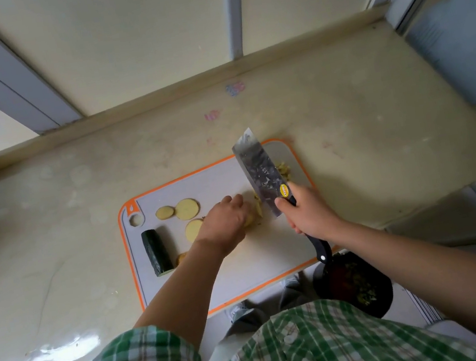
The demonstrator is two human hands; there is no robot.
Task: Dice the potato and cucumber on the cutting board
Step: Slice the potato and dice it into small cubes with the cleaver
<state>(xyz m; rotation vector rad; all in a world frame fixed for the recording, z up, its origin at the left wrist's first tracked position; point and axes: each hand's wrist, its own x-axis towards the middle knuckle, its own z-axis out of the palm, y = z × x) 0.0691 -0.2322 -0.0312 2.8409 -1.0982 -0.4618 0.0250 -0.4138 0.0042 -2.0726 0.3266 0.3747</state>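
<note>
Left fingers (232, 204) atop potato (254, 216) — cleaver (261, 176) beside

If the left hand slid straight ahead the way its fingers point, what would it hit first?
The left hand would likely push into the potato pieces at its fingertips, then the cleaver just beyond; blade height unclear.
</note>
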